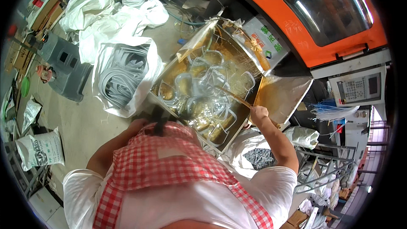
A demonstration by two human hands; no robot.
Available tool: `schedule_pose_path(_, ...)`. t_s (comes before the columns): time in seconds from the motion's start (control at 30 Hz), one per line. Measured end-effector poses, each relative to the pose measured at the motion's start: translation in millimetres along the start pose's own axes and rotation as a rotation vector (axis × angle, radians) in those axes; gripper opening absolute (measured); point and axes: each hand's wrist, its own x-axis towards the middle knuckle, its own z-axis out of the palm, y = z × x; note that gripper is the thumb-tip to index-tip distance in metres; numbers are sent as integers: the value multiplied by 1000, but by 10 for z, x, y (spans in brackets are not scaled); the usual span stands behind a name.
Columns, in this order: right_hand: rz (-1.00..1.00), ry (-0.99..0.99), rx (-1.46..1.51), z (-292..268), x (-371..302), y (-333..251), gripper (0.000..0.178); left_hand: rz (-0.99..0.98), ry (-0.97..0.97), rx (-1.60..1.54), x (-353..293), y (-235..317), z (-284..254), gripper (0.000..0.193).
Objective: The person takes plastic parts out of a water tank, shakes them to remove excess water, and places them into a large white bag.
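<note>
My right hand (259, 114) is closed around a thin wooden stick (235, 96), whose far end reaches in among the clear plastic parts (207, 82). These parts, several with curved handle-like loops, lie heaped in water inside a metal tank (197, 42) with brown-stained walls. At the tank's near left side, my left hand (138, 124) is low beside my red-checked apron (169, 152). Its fingers are mostly hidden, and I cannot make out whether it holds anything.
Left of the tank stands a white sack of grey coiled strips (123, 74). An orange machine (271, 0) with a control panel (358, 89) rises at the right. A sack of dark small pieces (258, 158) sits below my right forearm. A grey plastic machine body (65, 61) is further left.
</note>
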Motion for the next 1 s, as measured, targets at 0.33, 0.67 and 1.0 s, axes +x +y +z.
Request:
schedule_pose_path(0.33, -108, -55, -57, -70, -780, -120, 15, 107, -53, 331, 50, 620, -21, 33)
schedule_pose_path(0.67, 88, 4, 131, -103, -1628, 88, 17, 343, -22, 351, 274, 738, 116, 32)
schedule_pose_path(1.0, 318, 137, 122, -1069, -1872, 535, 14, 416, 26, 257, 224, 672, 109, 31)
